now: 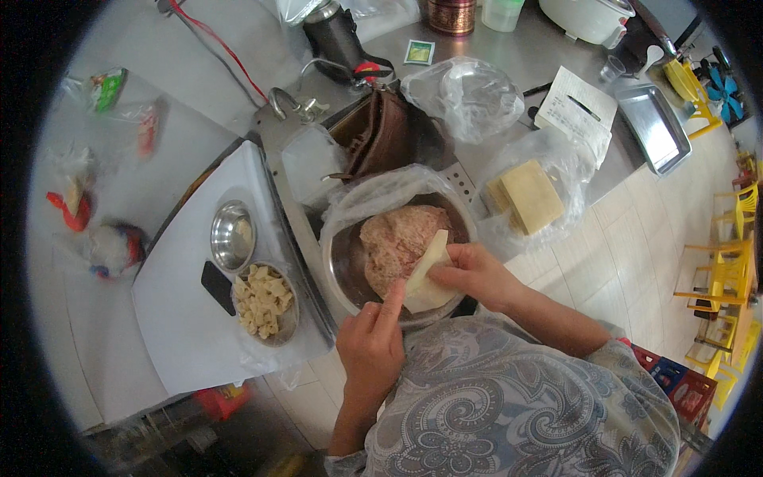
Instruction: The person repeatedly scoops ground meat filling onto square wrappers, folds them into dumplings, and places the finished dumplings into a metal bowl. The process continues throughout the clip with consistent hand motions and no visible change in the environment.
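A steel bowl (344,262) holds a mound of minced meat (398,241), with clear plastic film bunched at its far rim. Over its near side my right hand (474,271) pinches a thin dough wrapper (430,286) by its right edge. My left hand (378,331) touches the wrapper's left side, its index finger extended; whether it grips the sheet I cannot tell. A stack of square wrappers (530,194) lies on a plastic bag to the right. On the left, a bowl of folded dumplings (263,301) stands beside a small steel bowl (232,235).
Behind the bowl, a brown bag (381,131) sits by the sink tap (286,104). A black phone-like slab (218,288) lies on the white board at left. Further right are a crumpled plastic bag (465,98), an open notebook with a pen (575,113) and a metal tray (656,131).
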The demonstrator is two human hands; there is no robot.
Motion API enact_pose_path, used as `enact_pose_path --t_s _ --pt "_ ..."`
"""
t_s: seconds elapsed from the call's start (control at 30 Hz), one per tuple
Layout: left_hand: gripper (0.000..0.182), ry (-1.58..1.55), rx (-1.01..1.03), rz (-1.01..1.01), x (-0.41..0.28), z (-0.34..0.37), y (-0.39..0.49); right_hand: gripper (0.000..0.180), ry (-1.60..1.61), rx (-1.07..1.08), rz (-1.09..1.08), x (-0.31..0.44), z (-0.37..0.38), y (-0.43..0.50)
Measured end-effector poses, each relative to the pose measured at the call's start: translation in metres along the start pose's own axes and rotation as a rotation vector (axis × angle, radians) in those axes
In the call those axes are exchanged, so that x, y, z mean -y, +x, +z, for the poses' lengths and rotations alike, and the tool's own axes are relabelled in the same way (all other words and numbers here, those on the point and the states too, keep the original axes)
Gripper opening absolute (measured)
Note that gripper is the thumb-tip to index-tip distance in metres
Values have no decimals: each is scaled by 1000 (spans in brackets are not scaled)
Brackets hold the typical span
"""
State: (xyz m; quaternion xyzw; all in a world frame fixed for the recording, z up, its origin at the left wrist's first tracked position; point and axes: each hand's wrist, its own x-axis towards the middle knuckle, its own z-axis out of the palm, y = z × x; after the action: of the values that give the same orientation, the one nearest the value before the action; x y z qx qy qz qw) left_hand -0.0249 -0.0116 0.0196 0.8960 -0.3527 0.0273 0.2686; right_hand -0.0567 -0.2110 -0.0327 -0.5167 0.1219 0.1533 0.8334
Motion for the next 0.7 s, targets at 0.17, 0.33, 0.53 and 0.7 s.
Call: enact_pose_path --t_s 0.17,0.33,0.53,0.7 --pt "44 -187 26 -74 0 0 -3 20 120 36 -9 7 8 -5" --pt "39 -355 90 -195 0 -1 1 25 -136 16 -86 2 3 -7" --pt "45 -16 -79 -47 -5 19 -5 23 -170 -148 -10 7 3 -2" --pt "51 308 -109 48 -3 43 -8 23 218 -160 28 0 3 4"
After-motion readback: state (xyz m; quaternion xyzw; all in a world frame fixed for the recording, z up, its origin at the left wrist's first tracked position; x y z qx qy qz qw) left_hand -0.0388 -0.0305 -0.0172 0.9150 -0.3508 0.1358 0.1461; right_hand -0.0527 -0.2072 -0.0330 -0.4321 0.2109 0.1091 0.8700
